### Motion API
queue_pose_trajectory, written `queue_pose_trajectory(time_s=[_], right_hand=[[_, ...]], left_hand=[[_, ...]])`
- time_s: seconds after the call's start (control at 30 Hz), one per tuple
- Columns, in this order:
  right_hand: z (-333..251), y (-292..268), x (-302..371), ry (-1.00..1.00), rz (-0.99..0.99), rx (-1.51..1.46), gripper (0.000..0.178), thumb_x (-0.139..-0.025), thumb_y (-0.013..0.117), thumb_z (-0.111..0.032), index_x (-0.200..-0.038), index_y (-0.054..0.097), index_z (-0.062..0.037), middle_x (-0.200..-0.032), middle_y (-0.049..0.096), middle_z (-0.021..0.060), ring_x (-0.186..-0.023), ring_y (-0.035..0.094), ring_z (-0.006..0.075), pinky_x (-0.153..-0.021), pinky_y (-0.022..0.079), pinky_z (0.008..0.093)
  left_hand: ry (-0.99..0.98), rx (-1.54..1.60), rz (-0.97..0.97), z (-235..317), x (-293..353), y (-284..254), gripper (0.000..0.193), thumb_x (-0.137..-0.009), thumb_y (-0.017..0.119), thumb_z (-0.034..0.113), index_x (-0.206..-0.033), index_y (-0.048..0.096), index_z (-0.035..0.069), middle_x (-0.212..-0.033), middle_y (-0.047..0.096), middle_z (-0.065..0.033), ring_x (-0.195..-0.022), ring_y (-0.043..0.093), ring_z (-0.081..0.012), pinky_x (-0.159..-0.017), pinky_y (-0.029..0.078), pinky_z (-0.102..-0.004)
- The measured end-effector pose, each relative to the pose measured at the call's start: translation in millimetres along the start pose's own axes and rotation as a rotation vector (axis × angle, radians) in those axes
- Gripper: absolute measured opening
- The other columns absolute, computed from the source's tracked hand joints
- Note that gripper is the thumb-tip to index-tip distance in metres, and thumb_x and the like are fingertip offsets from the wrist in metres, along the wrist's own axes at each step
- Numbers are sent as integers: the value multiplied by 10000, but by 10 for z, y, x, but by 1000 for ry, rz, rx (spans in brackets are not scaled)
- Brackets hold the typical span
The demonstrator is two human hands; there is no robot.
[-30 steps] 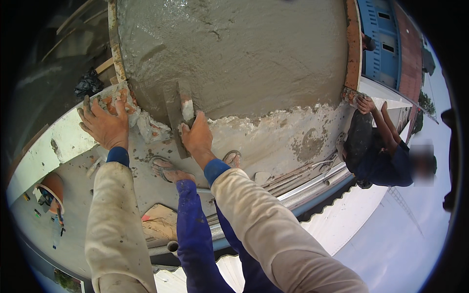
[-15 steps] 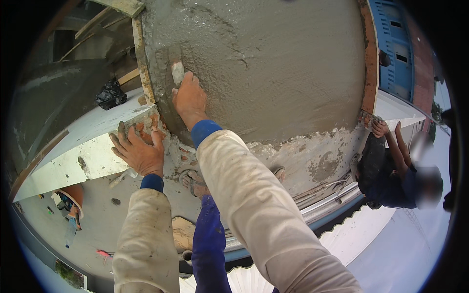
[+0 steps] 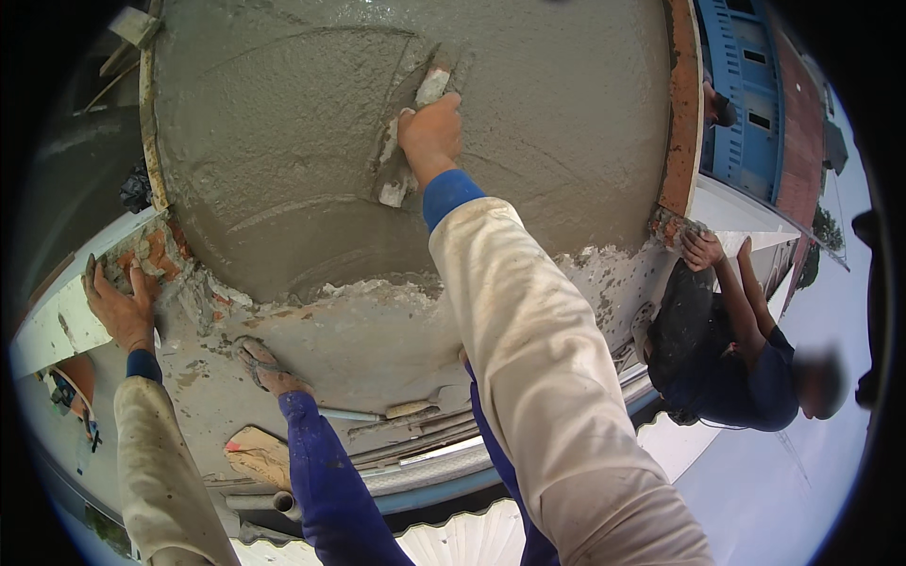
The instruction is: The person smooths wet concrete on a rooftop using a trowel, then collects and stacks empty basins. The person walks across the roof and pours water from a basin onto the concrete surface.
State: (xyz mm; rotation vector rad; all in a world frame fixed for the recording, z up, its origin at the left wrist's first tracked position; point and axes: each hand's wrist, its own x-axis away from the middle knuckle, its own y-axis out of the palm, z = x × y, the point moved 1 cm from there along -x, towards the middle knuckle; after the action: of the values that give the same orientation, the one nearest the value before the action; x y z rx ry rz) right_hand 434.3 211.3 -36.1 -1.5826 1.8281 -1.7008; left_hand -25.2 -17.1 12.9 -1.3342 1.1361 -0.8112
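Now my right hand has its fingers wrapped tight around the handle of a trowel, and the blade lies flat against the wet plaster, high on the wall and well right of where it was a second ago. Back then the trowel sat low at the left edge, near the bare brick; since then it has climbed and swung across, and curved sweep marks show in the grey coat below it. I judge the spreading has gone from the lower corner to the middle of the panel, with the ragged bottom edge not yet smoothed.

My left hand holds nothing. Its fingers are spread and press on the broken brick corner at the left foot of the wall, bracing me; it has dropped lower in view than before. Below, my sandalled foot stands on the ledge, with a board further down. At the right, another person in dark blue grips the crumbled edge beside the orange wooden strip.
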Motion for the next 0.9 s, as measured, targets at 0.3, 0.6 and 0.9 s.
queue_pose_trajectory(time_s=[0.3,0.6,0.9], right_hand=[[2496,-1461,-1013,411,122,-161,576,-863,749,-223,-1258,418,35,-1250,608,298,-1176,608,446,-1001,494,504],[3610,-2425,-1256,685,369,-466,624,-863,755,-258,-1275,421,72,-1221,609,306,-1140,626,432,-997,488,484],[1107,-1716,-1799,142,-37,-355,633,-872,763,-274,-1289,408,41,-1234,614,276,-1186,611,427,-1008,505,498]], left_hand=[[13,260,-253,1582,938,-357,748,-981,616,420,-1502,308,-19,-1547,295,-274,-1456,271,-441,-1209,194,-528],[-128,993,-968,4464,3264,-1975,741,-893,652,153,-1438,239,-132,-1539,236,-340,-1447,244,-476,-1188,232,-518],[-367,887,-1066,4645,3630,-2378,693,-929,613,150,-1439,247,-144,-1531,261,-322,-1442,268,-442,-1196,212,-487]])
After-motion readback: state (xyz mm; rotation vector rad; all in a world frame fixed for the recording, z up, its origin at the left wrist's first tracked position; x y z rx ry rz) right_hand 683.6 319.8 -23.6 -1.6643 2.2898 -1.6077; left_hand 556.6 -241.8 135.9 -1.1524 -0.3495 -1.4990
